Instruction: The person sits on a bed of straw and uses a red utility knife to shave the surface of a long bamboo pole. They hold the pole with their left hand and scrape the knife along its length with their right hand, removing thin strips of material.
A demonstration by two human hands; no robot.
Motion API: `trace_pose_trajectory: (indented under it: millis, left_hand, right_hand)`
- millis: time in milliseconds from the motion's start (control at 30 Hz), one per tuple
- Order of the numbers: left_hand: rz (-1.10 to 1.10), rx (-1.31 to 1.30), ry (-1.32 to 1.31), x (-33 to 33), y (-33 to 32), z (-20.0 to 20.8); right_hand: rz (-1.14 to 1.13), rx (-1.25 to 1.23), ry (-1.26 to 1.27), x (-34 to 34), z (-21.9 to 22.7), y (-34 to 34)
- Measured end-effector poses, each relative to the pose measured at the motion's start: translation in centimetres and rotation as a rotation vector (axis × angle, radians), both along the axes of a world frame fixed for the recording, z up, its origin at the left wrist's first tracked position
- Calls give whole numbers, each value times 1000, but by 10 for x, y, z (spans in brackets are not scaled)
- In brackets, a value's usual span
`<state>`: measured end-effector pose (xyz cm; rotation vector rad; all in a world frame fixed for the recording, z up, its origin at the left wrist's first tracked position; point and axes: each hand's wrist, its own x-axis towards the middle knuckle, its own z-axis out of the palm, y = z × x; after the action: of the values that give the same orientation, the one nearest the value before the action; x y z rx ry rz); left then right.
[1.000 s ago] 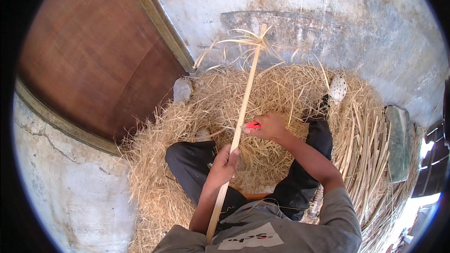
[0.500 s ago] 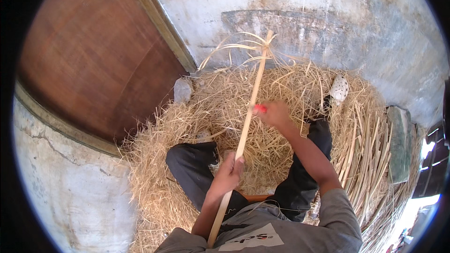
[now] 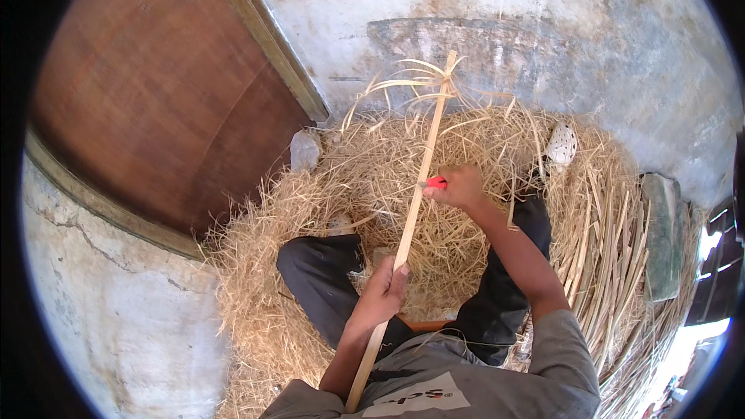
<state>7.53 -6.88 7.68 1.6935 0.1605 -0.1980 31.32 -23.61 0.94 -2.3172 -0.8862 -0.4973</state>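
A long pale strip of bamboo or wood (image 3: 417, 202) slants from my lap up toward the wall, with thin curled shavings (image 3: 419, 77) hanging around its far end. My left hand (image 3: 380, 292) is wrapped round the strip's lower half, just above my lap. Farther along, my right hand (image 3: 459, 186) grips a small red-handled knife (image 3: 438, 183). Its short blade lies against the strip's right edge; most of the handle is hidden in my fingers.
Straw-like shavings (image 3: 341, 186) cover the floor around my legs. A bundle of long strips (image 3: 597, 256) lies at right beside a greenish slab (image 3: 660, 233). A perforated white shoe (image 3: 562, 144) and a grey stone (image 3: 305, 150) are near the wall (image 3: 497, 0). A brown door (image 3: 155, 85) is at left.
The strip's far end has shifted slightly right, its shavings moving with it. My right hand and the knife have moved a little to the right; my left hand keeps its hold.
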Motion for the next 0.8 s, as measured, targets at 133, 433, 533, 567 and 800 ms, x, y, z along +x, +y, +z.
trace_pose_trajectory:
  millis: [133,433,533,567,800]
  left_hand:
    - [-24,52,70,-12,-8,11]
    - [-56,101,33,-19,-7,6]
    - [-45,61,68,-21,-9,13]
    - [-42,67,85,-21,-10,14]
    - [-95,81,167,-33,-12,19]
  right_hand:
    - [-276,87,88,29,3,-13]
    - [-204,21,42,64,-2,-29]
    - [-256,-26,38,71,-4,-29]
    - [-305,-57,30,74,-4,-31]
    - [-433,317,151,117,-26,-55]
